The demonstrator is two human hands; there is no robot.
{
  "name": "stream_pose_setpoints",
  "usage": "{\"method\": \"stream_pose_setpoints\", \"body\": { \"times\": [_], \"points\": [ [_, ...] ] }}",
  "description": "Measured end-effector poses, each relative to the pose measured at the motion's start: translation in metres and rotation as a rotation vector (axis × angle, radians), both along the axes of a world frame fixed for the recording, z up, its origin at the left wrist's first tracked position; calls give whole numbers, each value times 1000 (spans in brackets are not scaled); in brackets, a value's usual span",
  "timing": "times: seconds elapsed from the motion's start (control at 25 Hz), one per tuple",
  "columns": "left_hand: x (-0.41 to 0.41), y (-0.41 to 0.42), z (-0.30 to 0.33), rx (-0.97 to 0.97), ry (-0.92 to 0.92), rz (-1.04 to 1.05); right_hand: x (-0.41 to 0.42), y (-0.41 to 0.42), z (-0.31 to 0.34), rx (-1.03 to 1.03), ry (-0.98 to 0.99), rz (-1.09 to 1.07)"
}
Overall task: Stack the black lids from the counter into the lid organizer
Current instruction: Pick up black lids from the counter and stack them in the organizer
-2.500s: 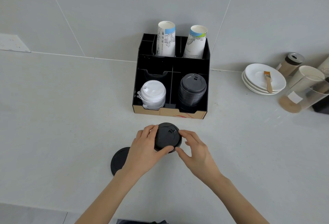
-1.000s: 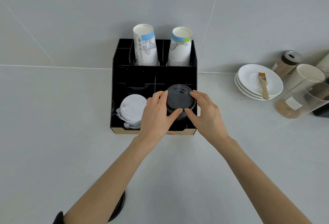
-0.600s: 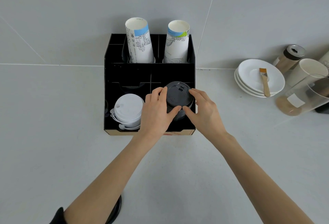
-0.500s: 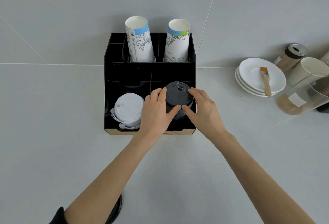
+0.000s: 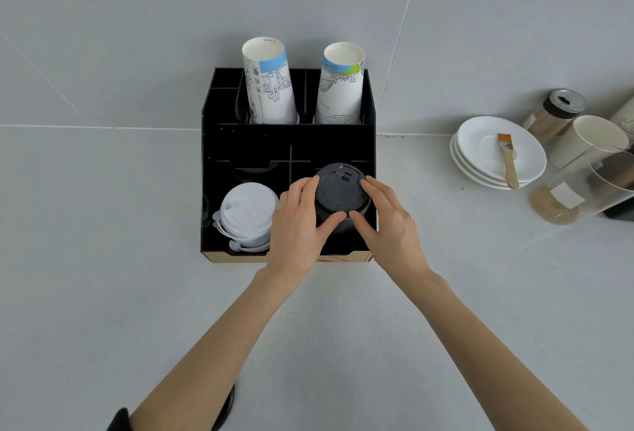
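Observation:
A black lid organizer (image 5: 212, 142) stands against the wall. Its front right compartment holds a stack of black lids (image 5: 339, 192). My left hand (image 5: 298, 225) and my right hand (image 5: 387, 221) grip the rim of the top black lid from either side, thumbs at its front edge. The lower part of that stack is hidden behind my hands. A stack of white lids (image 5: 248, 211) fills the front left compartment. Another black lid (image 5: 226, 406) lies on the counter near the bottom edge, mostly hidden under my left forearm.
Two paper cup stacks (image 5: 269, 84) (image 5: 341, 87) stand in the organizer's back slots. At the right sit white saucers (image 5: 480, 159) with a brush (image 5: 507, 159), a shaker jar (image 5: 555, 115), a white cup (image 5: 590, 139) and a clear container (image 5: 590, 187).
Both hands carried the black lid from the counter up onto the stack in the organizer's front right compartment. Over the last half second they have hardly moved.

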State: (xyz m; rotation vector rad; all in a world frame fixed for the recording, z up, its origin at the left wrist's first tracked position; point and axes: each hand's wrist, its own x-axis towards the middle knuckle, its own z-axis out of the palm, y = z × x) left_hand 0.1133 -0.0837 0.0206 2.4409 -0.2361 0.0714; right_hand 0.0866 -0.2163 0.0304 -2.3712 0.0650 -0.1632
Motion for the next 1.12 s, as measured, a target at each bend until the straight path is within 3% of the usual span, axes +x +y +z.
{"method": "stream_pose_setpoints", "body": {
  "times": [0.36,1.12],
  "points": [
    [8,10,13,-62,112,-63,3,-3,11,-67,74,35],
    [-68,104,17,4,73,5,-52,65,8,-121,59,279]
  ]
}}
